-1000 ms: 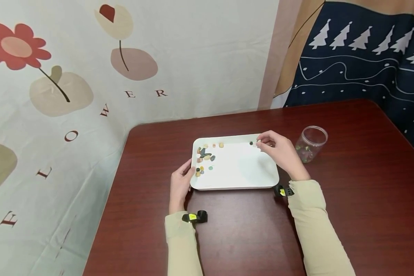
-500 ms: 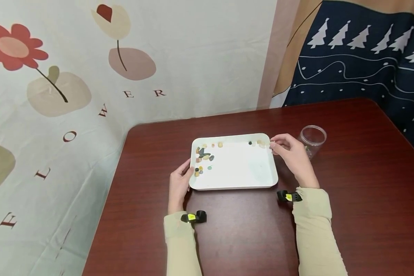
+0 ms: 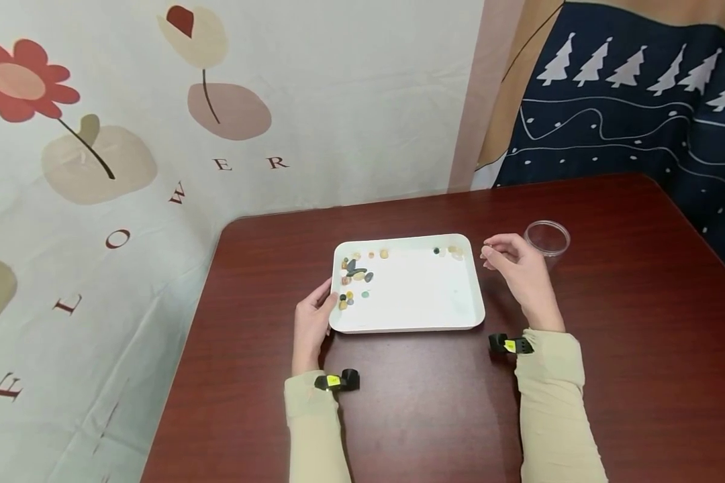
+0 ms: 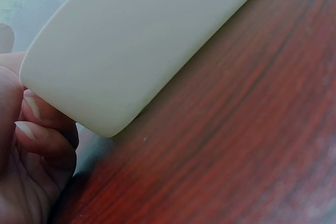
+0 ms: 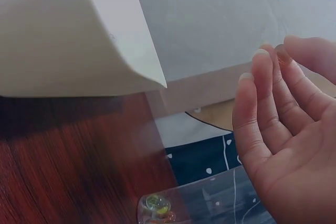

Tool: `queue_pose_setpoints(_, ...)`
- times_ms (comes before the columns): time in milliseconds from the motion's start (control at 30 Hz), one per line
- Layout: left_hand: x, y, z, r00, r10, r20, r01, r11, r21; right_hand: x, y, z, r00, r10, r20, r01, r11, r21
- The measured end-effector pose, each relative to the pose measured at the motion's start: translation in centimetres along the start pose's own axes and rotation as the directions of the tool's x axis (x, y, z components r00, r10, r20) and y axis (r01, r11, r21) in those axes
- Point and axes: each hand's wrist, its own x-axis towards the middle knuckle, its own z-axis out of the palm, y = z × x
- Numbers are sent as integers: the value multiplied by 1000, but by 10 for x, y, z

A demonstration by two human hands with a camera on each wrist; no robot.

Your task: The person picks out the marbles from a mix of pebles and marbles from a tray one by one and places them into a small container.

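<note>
My left hand (image 3: 312,325) grips the left edge of a white tray (image 3: 407,295); in the left wrist view the thumb lies at the rim and curled fingers (image 4: 47,142) are beneath it. Small coloured pebbles (image 3: 356,272) lie in the tray's left part. A dark green piece (image 3: 436,251) and pale pieces (image 3: 455,251) sit at its far right corner. My right hand (image 3: 522,275) is just right of the tray. Between thumb and index fingertips it pinches a small, partly hidden glass marble (image 5: 283,54) with orange streaks.
A clear plastic jar (image 3: 547,238) stands behind the right hand, partly hidden by it. Glass marbles (image 5: 157,206) with green, yellow and orange swirls lie at its bottom. The brown table (image 3: 423,402) ends at a printed cloth (image 3: 362,121) at the back.
My right hand has moved right, from over the tray's far right corner to beside the tray, uncovering the pale pieces there. The left hand keeps its grip on the tray.
</note>
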Motion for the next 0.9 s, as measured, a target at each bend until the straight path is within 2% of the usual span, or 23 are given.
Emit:
queue_pose_setpoints(67, 0, 0, -1, 1000, -7, -1, 7, 1000, 5, -1, -1, -3, 1000, -4, -10, 4, 1000, 8)
queue_pose_setpoints(300, -1, 0, 1, 1000, -6, 4, 6, 1000, 6, -23, -72, -5, 994, 71, -88, -73, 997, -10)
queue_pose_setpoints(467, -1, 1, 0, 1000, -6, 10, 6, 1000, 8, -25, -83, -7, 981, 41, -189, -44, 999, -8)
queue_pose_setpoints(667, 0, -1, 0, 1000, -1, 1, 1, 1000, 8, -25, -92, -13, 959, -6, -284, 26, 997, 66)
queue_pose_setpoints(767, 1, -2, 0, 1000, 5, 6, -5, 1000, -2, -25, -93, -15, 938, -14, -346, 69, 987, 147)
queue_pose_setpoints(900, 1, 0, 0, 1000, -4, 18, 4, 1000, -10, -24, -92, -19, 897, -35, -440, 143, 966, 216)
